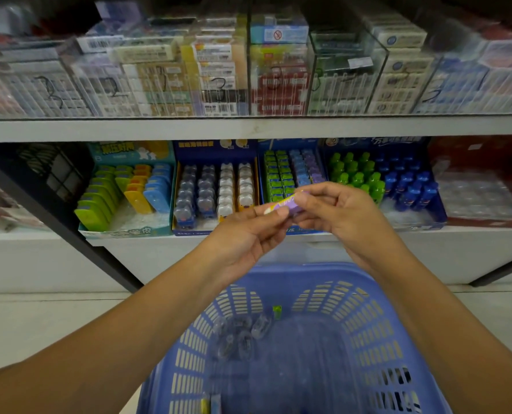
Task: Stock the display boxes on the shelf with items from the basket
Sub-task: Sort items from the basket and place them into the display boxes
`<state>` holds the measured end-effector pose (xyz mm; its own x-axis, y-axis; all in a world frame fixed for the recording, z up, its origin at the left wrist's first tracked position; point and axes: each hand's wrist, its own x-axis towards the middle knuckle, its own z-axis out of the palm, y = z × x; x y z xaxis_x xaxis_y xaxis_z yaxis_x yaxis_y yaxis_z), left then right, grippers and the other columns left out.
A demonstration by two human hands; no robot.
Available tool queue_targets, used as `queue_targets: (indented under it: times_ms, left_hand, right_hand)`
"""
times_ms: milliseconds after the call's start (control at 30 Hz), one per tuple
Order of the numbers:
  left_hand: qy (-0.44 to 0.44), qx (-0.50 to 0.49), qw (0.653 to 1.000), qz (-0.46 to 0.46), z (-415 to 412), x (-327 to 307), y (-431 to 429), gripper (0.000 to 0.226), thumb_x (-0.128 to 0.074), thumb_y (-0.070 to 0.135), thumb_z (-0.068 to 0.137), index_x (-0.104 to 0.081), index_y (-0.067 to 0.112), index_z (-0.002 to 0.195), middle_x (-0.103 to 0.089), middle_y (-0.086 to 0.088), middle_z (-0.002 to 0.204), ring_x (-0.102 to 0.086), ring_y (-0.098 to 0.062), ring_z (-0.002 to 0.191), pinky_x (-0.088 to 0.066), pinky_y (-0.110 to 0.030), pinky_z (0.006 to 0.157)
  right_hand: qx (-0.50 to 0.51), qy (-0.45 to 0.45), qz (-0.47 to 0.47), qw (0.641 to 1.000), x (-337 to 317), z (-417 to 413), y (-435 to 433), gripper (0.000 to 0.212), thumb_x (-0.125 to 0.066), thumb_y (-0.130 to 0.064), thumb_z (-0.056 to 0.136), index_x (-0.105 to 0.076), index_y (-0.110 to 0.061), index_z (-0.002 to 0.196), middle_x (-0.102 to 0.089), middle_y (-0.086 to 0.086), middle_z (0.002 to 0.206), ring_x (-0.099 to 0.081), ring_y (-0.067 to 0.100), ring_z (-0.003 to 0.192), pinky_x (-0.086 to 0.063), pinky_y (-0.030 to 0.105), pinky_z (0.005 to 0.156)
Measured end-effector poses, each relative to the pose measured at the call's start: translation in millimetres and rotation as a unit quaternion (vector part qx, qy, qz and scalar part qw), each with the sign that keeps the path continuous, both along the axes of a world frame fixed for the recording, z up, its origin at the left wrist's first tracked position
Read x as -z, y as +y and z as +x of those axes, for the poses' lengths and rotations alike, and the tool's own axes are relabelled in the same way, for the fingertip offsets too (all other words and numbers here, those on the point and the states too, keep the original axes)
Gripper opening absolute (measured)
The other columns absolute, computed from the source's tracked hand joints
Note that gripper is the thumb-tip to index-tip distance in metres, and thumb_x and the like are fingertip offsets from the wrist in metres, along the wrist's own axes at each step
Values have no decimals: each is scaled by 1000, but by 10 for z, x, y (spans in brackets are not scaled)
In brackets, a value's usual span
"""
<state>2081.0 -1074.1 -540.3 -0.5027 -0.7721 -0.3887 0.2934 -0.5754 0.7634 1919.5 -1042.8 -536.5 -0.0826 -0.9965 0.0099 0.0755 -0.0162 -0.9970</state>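
Observation:
Both hands hold one small purple packet [283, 204] in front of the lower shelf. My left hand [248, 234] pinches its left end and my right hand [335, 210] pinches its right end. Behind the packet stands a blue display box [290, 174] with rows of green, blue and purple packets. Below my arms sits the blue plastic basket [368, 324], holding several clear-cased items [240, 333] and one small green packet [277, 311].
Other display boxes line the lower shelf [159, 239]: flat green, yellow and blue items [126, 192], bear-shaped items [216, 192], green and blue bottles [380, 180]. Clear bins of boxed goods fill the upper shelf [248, 128]. A dark frame post [69, 231] slants at left.

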Motion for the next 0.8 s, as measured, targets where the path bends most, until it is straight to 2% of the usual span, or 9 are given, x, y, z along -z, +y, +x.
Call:
queue_targets:
  times_ms: [67,133,167,233,300,367,467,633,800]
  left_hand:
    - [-65,-10,995,-78,-47,20,-3,20,-64,2,85,-61,6,105,-70,-7,91,-68,-10,75,-56,-19,74]
    - [-188,18,962,-198,-76,57,-4,29,-67,7,85,-56,7,112,-67,-11,105,-66,-15,88,-54,-25,85]
    - [-266,51,922,-279,-79,92,1,36,-68,14,85,-54,10,118,-65,-9,115,-63,-14,99,-50,-25,92]
    - [-405,138,792,-436,-74,199,30,52,-64,28,89,-44,16,136,-50,-2,139,-48,-13,125,-33,-18,104]
    - [-468,208,677,-528,-82,298,54,66,-57,34,93,-26,17,149,-26,1,156,-24,-13,142,-17,-15,109]
    - [-495,255,621,-551,-89,387,43,74,-54,36,94,-11,16,152,-6,2,161,-7,-12,147,-10,-21,116]
    - [-519,284,586,-553,-105,442,-2,78,-51,35,96,-2,16,153,3,1,161,-1,-14,148,-8,-25,118]
    - [-522,293,581,-551,-124,461,-22,78,-50,35,96,-2,15,153,1,0,161,-1,-15,148,-8,-26,118]
    - [-524,315,573,-545,-90,442,-43,78,-50,33,96,1,16,153,5,2,161,1,-14,148,-7,-24,117]
  right_hand:
    - [47,14,0,999,0,-35,-37,10,-69,-9,80,-68,-13,88,-72,6,74,-67,10,60,-55,17,60]
    - [102,74,-26,992,-26,-148,-79,13,-70,-5,80,-67,-13,90,-71,4,79,-65,6,60,-54,16,61]
    - [128,125,-42,983,-44,-234,-101,15,-73,-6,78,-67,-14,90,-70,2,80,-64,5,62,-54,16,62]
    - [155,230,-64,959,-72,-424,-127,18,-78,-11,74,-66,-19,85,-69,-3,80,-64,5,67,-53,14,67]
    - [146,305,-62,939,-52,-572,-134,19,-79,-14,74,-65,-26,81,-69,-4,80,-65,6,71,-53,12,69]
    - [126,340,-49,931,15,-654,-150,19,-78,-13,74,-66,-25,81,-69,-3,81,-65,5,73,-52,8,69]
    - [98,371,-30,923,169,-672,-180,16,-77,-12,76,-69,-23,85,-69,-5,79,-67,9,77,-52,8,70]
    - [78,444,-83,889,331,-649,-242,17,-78,-9,73,-75,-7,90,-72,3,82,-68,9,71,-49,7,72]
    - [78,464,-92,878,310,-603,-322,19,-79,-11,71,-75,-2,88,-63,3,86,-60,18,77,-51,28,76]
